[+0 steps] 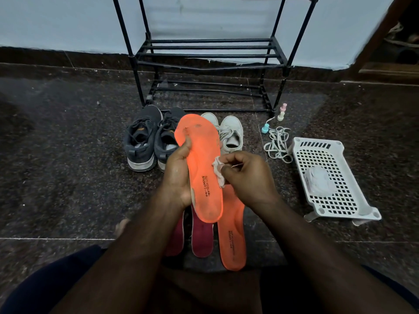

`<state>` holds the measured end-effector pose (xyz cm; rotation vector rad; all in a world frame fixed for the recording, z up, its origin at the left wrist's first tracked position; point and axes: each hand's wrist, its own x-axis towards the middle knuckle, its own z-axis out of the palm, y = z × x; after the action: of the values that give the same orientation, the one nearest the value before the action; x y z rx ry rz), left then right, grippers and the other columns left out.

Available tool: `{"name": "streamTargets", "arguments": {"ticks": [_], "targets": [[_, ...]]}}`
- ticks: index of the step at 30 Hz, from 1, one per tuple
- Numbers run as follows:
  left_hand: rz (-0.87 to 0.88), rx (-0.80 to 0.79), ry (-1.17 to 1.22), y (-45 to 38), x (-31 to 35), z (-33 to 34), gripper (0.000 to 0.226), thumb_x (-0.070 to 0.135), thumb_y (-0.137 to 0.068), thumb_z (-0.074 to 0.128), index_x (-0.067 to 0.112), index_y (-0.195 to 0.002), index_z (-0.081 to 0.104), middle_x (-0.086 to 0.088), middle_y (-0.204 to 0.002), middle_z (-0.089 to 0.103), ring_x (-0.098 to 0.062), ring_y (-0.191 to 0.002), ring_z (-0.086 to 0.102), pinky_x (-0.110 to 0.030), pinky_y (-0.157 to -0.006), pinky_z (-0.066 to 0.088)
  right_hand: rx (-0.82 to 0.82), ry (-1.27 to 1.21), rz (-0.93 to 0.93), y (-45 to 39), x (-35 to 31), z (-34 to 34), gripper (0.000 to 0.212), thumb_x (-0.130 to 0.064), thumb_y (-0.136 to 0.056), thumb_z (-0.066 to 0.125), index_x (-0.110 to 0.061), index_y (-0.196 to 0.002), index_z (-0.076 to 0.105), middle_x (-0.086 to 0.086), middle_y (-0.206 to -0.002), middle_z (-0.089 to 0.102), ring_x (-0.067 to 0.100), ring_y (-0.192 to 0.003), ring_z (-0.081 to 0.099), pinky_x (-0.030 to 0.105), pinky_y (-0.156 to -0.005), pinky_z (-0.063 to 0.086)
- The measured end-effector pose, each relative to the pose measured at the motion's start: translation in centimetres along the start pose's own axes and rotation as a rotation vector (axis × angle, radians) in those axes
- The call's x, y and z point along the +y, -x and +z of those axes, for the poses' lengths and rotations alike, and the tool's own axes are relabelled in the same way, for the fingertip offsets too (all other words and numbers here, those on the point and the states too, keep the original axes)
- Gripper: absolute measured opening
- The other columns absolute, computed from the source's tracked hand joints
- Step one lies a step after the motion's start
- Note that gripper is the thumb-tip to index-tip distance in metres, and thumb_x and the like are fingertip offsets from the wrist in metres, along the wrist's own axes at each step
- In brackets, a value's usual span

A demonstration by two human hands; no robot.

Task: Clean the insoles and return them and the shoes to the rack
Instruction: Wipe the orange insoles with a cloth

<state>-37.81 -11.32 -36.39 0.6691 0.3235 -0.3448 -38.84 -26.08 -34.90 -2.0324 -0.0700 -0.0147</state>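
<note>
Left hand (179,175) grip curled round orange insole (201,164), right hand (247,175) grip pinching white wipe (218,171) against it

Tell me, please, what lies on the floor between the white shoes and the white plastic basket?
In the head view, a tangle of white laces lies between the white shoes and the basket.

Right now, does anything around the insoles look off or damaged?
Yes. The held orange insole has dark smudges and worn spots near its toe end. Loose white laces lie tangled on the floor beside the white basket, out of any shoe.
</note>
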Motion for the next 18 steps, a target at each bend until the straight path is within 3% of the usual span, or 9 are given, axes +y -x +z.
{"name": "streamTargets", "arguments": {"ticks": [5, 7, 9, 11, 12, 15, 18], "targets": [[-0.063, -0.001, -0.028, 0.8, -1.4, 0.6, 0.044, 0.037, -0.104, 0.039, 0.003, -0.108, 0.068, -0.017, -0.093, 0.075, -0.031, -0.077, 0.074, -0.042, -0.063, 0.061, 0.092, -0.064, 0.01, -0.7, 0.1, -0.1, 0.015, -0.013, -0.085, 0.067, -0.024, -0.093, 0.074, -0.007, -0.083, 0.072, 0.014, -0.071, 0.072, 0.044, -0.064, 0.06], [-0.061, 0.004, -0.005, 0.7, -1.6, 0.4, 0.047, 0.04, -0.104, 0.038, 0.003, -0.109, 0.067, -0.018, -0.097, 0.075, -0.031, -0.082, 0.075, -0.043, -0.07, 0.06, 0.071, 0.035, -0.076, -0.8, -0.2, -0.4, 0.02, -0.011, -0.085, 0.065, -0.024, -0.098, 0.075, -0.011, -0.093, 0.069, 0.013, -0.083, 0.07, 0.04, -0.075, 0.058], [-0.065, 0.008, 0.007, 0.5, -1.5, 0.2, 0.053, 0.044, -0.104, 0.039, 0.002, -0.108, 0.07, -0.018, -0.103, 0.074, -0.031, -0.088, 0.074, -0.046, -0.084, 0.054, -0.008, 0.245, -0.189, -0.6, -0.5, -0.5, 0.025, -0.012, -0.085, 0.066, -0.022, -0.106, 0.075, -0.006, -0.104, 0.068, 0.014, -0.098, 0.065, 0.027, -0.089, 0.049], [-0.047, 0.014, 0.045, 0.1, -1.4, 0.0, 0.061, 0.046, -0.104, 0.036, 0.001, -0.099, 0.077, -0.018, -0.111, 0.073, -0.031, -0.093, 0.074, -0.047, -0.089, 0.049, -0.081, 0.458, -0.241, -0.3, -0.8, -0.4, 0.027, -0.015, -0.086, 0.067, -0.021, -0.112, 0.073, -0.001, -0.11, 0.069, 0.015, -0.104, 0.061, 0.017, -0.087, 0.038], [-0.022, 0.01, 0.065, -0.1, -1.3, 0.0, 0.062, 0.046, -0.105, 0.033, 0.004, -0.1, 0.078, -0.016, -0.118, 0.071, -0.031, -0.097, 0.073, -0.048, -0.09, 0.049, -0.099, 0.516, -0.254, -0.1, -0.9, -0.5, 0.026, -0.017, -0.087, 0.066, -0.021, -0.112, 0.073, -0.001, -0.111, 0.069, 0.015, -0.105, 0.061, 0.017, -0.085, 0.036], [0.028, -0.008, 0.127, -0.6, -0.6, -0.4, 0.054, 0.049, -0.105, 0.03, 0.015, -0.136, 0.059, -0.013, -0.136, 0.063, -0.038, -0.111, 0.068, -0.056, -0.097, 0.046, -0.158, 0.503, -0.259, 0.6, -0.8, -0.4, 0.022, -0.016, -0.087, 0.067, -0.021, -0.107, 0.075, -0.001, -0.107, 0.07, 0.014, -0.103, 0.061, 0.022, -0.089, 0.041], [0.026, -0.031, 0.138, -0.7, -0.6, -0.4, 0.05, 0.048, -0.106, 0.03, 0.019, -0.14, 0.053, -0.014, -0.135, 0.063, -0.038, -0.107, 0.069, -0.054, -0.09, 0.048, -0.149, 0.437, -0.285, 0.7, -0.8, -0.1, 0.019, -0.013, -0.084, 0.069, -0.019, -0.1, 0.077, 0.0, -0.1, 0.07, 0.014, -0.098, 0.062, 0.025, -0.089, 0.044]]}}
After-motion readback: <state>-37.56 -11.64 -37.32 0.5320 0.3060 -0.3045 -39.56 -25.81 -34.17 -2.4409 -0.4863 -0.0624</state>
